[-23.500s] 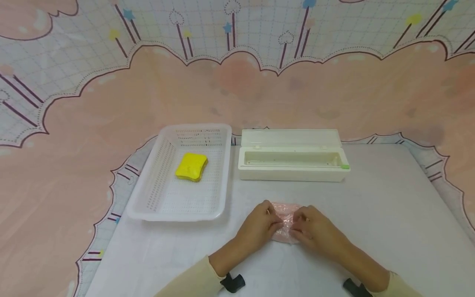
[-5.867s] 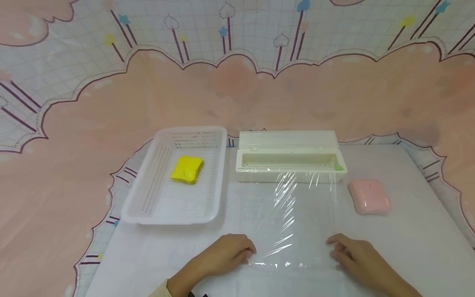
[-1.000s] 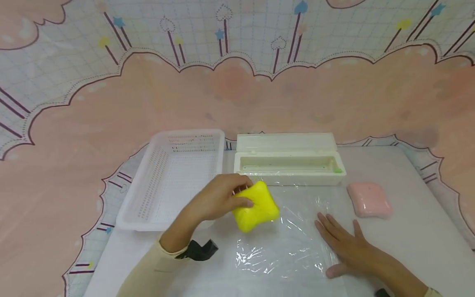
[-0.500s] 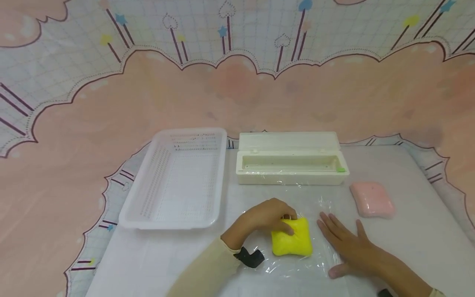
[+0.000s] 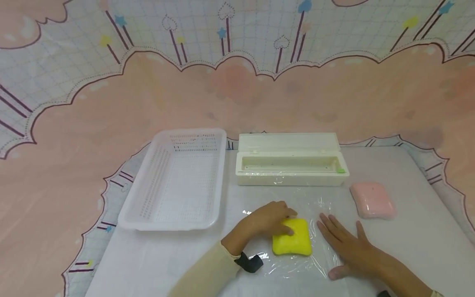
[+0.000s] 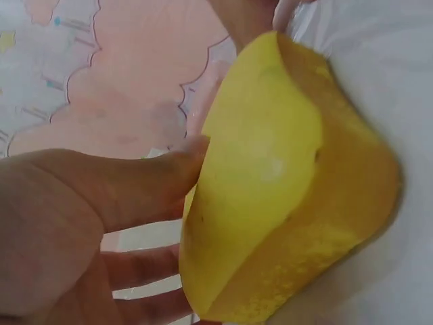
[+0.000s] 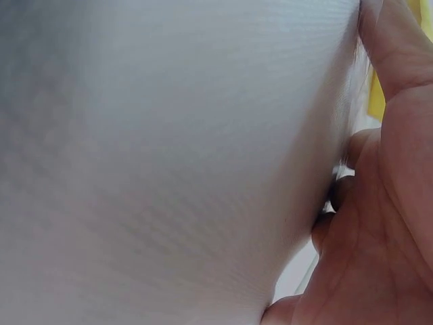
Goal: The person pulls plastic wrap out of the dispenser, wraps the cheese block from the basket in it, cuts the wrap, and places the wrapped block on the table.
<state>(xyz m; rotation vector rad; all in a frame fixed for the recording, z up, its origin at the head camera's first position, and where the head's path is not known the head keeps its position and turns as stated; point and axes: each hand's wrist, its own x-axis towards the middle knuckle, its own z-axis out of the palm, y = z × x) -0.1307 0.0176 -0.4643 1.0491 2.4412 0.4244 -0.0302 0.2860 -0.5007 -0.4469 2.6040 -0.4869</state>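
A yellow pillow-shaped block with a smooth top and rougher sides lies flat on a sheet of clear cling film. At its back left corner is my left hand; the thumb touches the block's upper edge and the fingers extend past its back side. In the left wrist view the block fills the middle, and the fingertips are hidden behind it. My right hand rests on the film's right edge, fingers straight and spread. The film reaches back to the front of the cream cling film dispenser.
To the right sits a similar pink block, shiny with film. A white perforated basket stands at the left. The dispenser's lid is raised, with a green slider at its right end. Behind hangs a patterned cloth.
Earlier the pink block was under both hands, then lay at right as film was drawn out. The left hand has carried the yellow block from the basket onto the film and loosened its fingers.
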